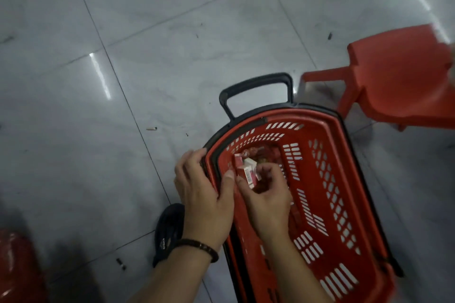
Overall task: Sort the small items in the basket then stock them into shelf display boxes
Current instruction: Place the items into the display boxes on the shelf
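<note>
Gripping the basket (310,116) rim, your left hand (202,194) curls over it; your right hand (267,200) pinches small boxes (249,171) inside.

Hands side by side — left hand (202,195) clasps the basket rim (320,118), right hand (267,195) pinches small boxes (250,170).

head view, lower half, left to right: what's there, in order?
Blurred red object → dark sandal → left hand gripping the rim of the basket → right hand pinching small boxes → red plastic chair. The basket spans both hands, so it is unplaced.
</note>
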Tool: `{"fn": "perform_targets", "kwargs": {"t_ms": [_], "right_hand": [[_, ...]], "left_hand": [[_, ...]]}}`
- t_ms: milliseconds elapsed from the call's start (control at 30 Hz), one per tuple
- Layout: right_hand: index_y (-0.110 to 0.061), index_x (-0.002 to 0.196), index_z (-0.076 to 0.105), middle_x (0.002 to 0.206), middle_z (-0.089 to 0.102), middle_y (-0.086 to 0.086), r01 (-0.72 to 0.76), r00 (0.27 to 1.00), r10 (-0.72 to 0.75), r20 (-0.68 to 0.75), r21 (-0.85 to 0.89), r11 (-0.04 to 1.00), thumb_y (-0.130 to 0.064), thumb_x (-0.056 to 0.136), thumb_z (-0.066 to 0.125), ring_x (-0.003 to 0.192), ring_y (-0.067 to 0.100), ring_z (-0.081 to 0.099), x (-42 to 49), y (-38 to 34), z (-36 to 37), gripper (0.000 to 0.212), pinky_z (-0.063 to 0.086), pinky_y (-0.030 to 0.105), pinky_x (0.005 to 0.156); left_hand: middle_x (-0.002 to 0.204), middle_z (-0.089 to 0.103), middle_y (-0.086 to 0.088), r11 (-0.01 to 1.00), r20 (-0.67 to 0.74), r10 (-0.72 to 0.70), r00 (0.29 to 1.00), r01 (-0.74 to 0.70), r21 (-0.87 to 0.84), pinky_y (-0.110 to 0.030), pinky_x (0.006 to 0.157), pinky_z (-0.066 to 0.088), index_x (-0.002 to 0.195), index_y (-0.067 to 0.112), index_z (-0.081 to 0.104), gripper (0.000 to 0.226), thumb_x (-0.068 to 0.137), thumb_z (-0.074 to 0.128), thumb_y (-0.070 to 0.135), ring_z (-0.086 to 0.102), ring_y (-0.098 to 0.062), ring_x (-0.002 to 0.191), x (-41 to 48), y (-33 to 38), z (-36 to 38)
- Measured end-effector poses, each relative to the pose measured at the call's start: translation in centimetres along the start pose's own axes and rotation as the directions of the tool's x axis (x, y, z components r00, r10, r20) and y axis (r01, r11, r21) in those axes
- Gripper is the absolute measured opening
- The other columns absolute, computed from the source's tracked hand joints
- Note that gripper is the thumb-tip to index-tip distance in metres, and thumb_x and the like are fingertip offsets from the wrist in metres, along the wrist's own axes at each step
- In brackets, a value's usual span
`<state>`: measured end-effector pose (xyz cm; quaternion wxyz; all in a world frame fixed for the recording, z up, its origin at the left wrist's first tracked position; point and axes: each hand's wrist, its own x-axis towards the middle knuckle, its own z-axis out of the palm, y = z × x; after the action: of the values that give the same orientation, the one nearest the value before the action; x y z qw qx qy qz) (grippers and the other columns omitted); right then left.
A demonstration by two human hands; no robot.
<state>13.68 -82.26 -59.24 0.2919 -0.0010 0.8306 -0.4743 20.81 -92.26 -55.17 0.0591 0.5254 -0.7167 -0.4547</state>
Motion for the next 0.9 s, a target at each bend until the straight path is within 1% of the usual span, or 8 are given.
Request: {"fn": "perform_targets", "kwargs": {"t_ms": [33,100,200,333,500,667,767,900], "right_hand": [[-0.035,0.1,0.064,0.098,0.068,-0.014,0.048,0.999,-0.049,-0.011,-0.043,0.998,-0.043,0.077,0.09,0.094,0.005,0.066,-1.7,-2.5,-1.5,0.036,0.053,0.025,0.081],[-0.037,0.105,0.063,0.103,0.066,-0.016,0.124,0.992,-0.127,-0.026,-0.108,0.986,-0.043,0.074,0.092,0.097,0.003,0.064,-4.9,-6.9,-4.4,0.043,0.053,0.022,0.08],[-0.041,0.116,0.06,0.11,0.065,-0.02,0.17,0.985,-0.17,0.007,-0.129,0.977,-0.034,0.069,0.096,0.101,-0.001,0.064,-9.4,-13.3,-7.7,0.06,0.058,0.027,0.084],[-0.034,0.123,0.064,0.114,0.059,-0.021,0.443,0.896,-0.429,0.115,-0.173,0.88,-0.029,0.071,0.093,0.104,0.006,0.062,-15.4,-21.4,-11.8,0.06,0.058,0.036,0.085],[-0.036,0.123,0.07,0.113,0.06,-0.012,0.631,0.704,-0.599,0.382,0.053,0.774,-0.021,0.08,0.088,0.105,0.011,0.064,-25.3,-32.2,-15.6,0.049,0.056,0.026,0.082],[-0.04,0.11,0.077,0.101,0.072,-0.013,0.737,0.451,-0.675,0.584,0.184,0.651,-0.023,0.092,0.082,0.099,0.016,0.069,-36.3,-40.8,-16.7,0.025,0.052,0.032,0.076],[-0.038,0.102,0.078,0.097,0.074,-0.009,0.756,0.291,-0.698,0.654,0.29,0.586,-0.018,0.088,0.085,0.097,0.02,0.069,-44.5,-44.5,-16.1,0.026,0.053,0.036,0.073],[-0.037,0.096,0.078,0.096,0.077,-0.01,0.72,0.163,-0.736,0.657,0.431,0.544,-0.016,0.088,0.085,0.091,0.018,0.072,-56.1,-46.5,-13.9,0.023,0.054,0.036,0.071]], "left_hand": [[0.143,0.043,0.011,0.987,0.051,-0.097,0.994,0.103,-0.126,-0.018,0.096,0.051,0.135,0.039,0.043,0.043,0.099,0.066,0.034,0.048,0.013,0.121,-1.2,2.1,-1.2],[0.131,0.062,0.009,0.866,0.248,-0.267,0.931,0.345,-0.362,-0.014,0.082,0.056,0.13,0.039,0.054,0.03,0.101,0.063,0.041,0.064,0.01,0.106,-3.7,6.5,-3.8],[0.122,0.075,-0.006,0.587,0.463,-0.279,0.841,0.531,-0.611,-0.045,0.098,0.059,0.121,0.031,0.072,0.028,0.097,0.067,0.044,0.074,-0.021,0.112,-7.2,12.4,-8.0],[0.115,0.078,-0.007,0.648,0.347,-0.212,0.914,0.397,-0.651,-0.051,0.101,0.057,0.116,0.024,0.075,0.018,0.102,0.065,0.017,0.075,-0.027,0.11,-12.7,19.7,-14.9],[0.111,0.077,-0.014,0.646,0.15,-0.239,0.959,0.273,-0.713,-0.058,0.096,0.059,0.113,0.016,0.074,0.015,0.104,0.062,0.016,0.074,-0.037,0.107,-21.5,24.8,-26.4],[0.112,0.077,-0.015,0.62,0.062,-0.191,0.98,0.17,-0.766,-0.042,0.075,0.059,0.121,0.012,0.067,0.019,0.107,0.057,0.021,0.073,-0.028,0.095,-32.8,25.8,-39.5],[0.114,0.075,-0.018,0.63,-0.05,-0.156,0.986,0.061,-0.774,-0.036,0.069,0.055,0.121,0.014,0.067,0.019,0.105,0.06,0.021,0.07,-0.025,0.089,-40.1,25.1,-46.4],[0.114,0.071,-0.026,0.604,-0.265,-0.198,0.944,-0.095,-0.791,-0.038,0.067,0.051,0.118,0.011,0.068,0.026,0.099,0.067,0.028,0.069,-0.026,0.084,-50.6,22.8,-54.3]]}}
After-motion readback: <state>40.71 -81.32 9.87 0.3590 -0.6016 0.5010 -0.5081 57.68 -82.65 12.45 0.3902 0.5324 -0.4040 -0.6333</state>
